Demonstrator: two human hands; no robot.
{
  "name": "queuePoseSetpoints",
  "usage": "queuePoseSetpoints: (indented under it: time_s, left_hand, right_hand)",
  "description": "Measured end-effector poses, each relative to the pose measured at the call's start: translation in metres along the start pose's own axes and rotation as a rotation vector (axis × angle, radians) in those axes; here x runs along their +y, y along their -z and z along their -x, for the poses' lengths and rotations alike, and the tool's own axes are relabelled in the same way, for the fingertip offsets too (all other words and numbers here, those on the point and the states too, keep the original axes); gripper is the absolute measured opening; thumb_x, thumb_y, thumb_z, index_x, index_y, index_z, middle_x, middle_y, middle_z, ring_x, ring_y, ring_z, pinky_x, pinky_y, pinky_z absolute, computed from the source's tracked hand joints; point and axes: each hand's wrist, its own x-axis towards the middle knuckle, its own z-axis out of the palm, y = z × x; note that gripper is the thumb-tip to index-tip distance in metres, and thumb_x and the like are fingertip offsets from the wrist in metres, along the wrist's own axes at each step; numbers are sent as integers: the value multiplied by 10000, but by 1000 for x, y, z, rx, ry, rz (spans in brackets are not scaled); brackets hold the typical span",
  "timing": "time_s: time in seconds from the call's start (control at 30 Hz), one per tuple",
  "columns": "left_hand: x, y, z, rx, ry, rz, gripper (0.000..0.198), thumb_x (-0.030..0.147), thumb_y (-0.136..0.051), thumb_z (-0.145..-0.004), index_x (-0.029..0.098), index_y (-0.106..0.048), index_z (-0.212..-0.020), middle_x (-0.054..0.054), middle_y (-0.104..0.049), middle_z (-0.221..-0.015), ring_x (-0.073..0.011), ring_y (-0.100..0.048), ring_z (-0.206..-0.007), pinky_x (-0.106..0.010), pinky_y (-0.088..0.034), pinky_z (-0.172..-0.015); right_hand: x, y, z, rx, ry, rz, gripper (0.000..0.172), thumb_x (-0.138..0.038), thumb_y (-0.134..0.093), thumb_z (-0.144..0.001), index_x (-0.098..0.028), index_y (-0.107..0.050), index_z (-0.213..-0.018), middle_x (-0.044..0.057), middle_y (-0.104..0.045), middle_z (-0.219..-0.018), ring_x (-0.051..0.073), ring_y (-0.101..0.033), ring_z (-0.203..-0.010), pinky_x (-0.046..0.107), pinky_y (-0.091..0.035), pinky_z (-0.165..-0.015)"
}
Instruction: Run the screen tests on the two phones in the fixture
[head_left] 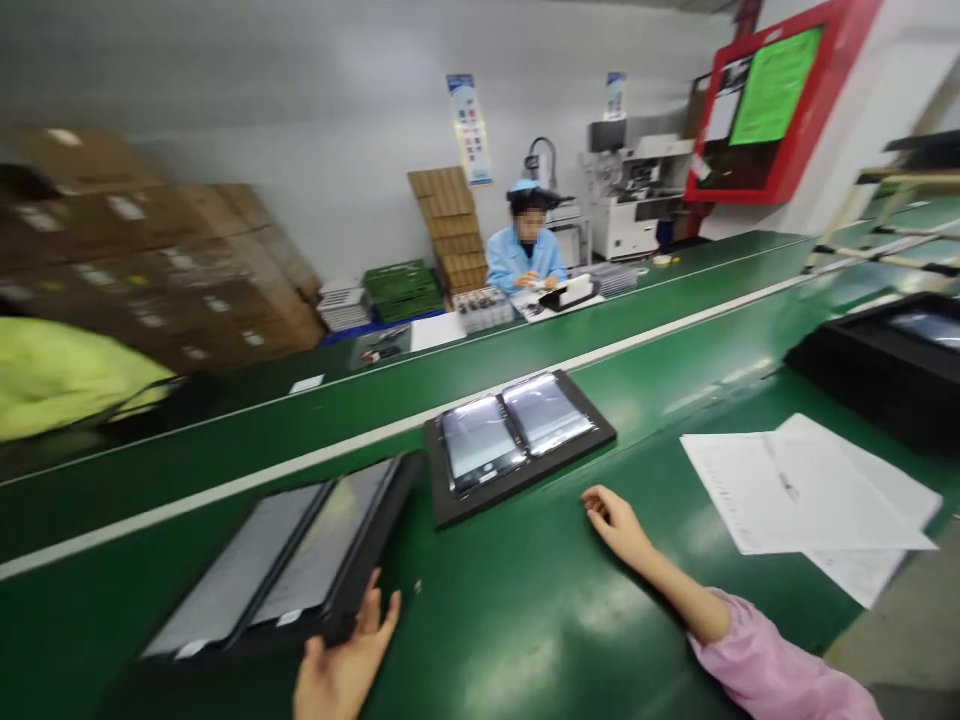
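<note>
A left hand (341, 668) has its grip closed around the near right corner of a tilted black tray (391, 528) carrying two flat panels (324, 548) at the near left of a green tabletop (517, 620). A second black tray (495, 487), also bearing two panels, lies just beyond, at center. The right hand (615, 524) is near it, fingers loosely curled; whether the fingertips meet cannot be told. Printed sheets (802, 490) overlap at right. On the far side, a co-worker in blue (506, 262) sits with both hands forward.
</note>
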Motion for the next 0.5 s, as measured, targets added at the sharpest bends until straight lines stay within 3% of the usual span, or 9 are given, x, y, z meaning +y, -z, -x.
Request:
queuePoseSetpoints:
  time_s: [0.1, 0.2, 0.27, 0.33, 0.43, 0.5]
  left_hand:
    - [-25, 31, 34, -163, 116, -75, 578, 551, -883, -448, 257, -771, -934, -90, -765, -1046, -343, -719, -920, -647, -185, -1183]
    - [-57, 28, 81, -385, 265, -160, 497, 453, -919, -494, 201, -795, -904, -130, -764, -1031, -377, -712, -951, -645, -249, -1156]
    - [-83, 3, 112, -504, 408, -161, 595, 399, -928, -522, 204, -769, -1062, -137, -714, -1191, -354, -711, -965, -614, -332, -1118]
    - [-110, -33, 138, -565, 555, -152, 532, 355, -884, -639, 207, -742, -1129, -147, -684, -1250, -340, -658, -1123, -555, -358, -1113]
    - [-136, -80, 161, -664, 759, -100, 484, 492, -730, -810, 172, -710, -1172, -192, -640, -1304, -329, -585, -1248, -523, -329, -1127]
    - [-131, -91, 168, -770, 841, -143, 535, 516, -682, -846, 156, -663, -1242, -218, -633, -1296, -342, -571, -1262, -542, -330, -1116]
  right_hand:
    - [-12, -15, 19, -123, -70, -57, 219, -392, -565, -834, -209, -616, -941, 67, -642, -885, 235, -609, -807, 380, -506, -793]
    - [-27, -41, 47, -325, -235, -318, 434, -568, -610, -840, -215, -631, -1092, 111, -674, -1029, 275, -636, -969, 411, -515, -855]
    - [-36, -57, 66, -467, -386, -550, 614, -676, -591, -843, -233, -567, -1267, 131, -663, -1137, 293, -629, -1070, 436, -520, -883]
    - [-41, -66, 80, -516, -494, -651, 712, -742, -553, -843, -254, -506, -1359, 126, -659, -1159, 299, -630, -1090, 448, -529, -881]
    - [-44, -61, 88, -373, -507, -510, 696, -761, -551, -829, -261, -562, -1313, 101, -673, -1126, 307, -625, -1095, 448, -525, -914]
    - [-43, -44, 88, -224, -449, -318, 634, -732, -557, -835, -247, -622, -1238, 93, -678, -1137, 315, -612, -1117, 445, -516, -944]
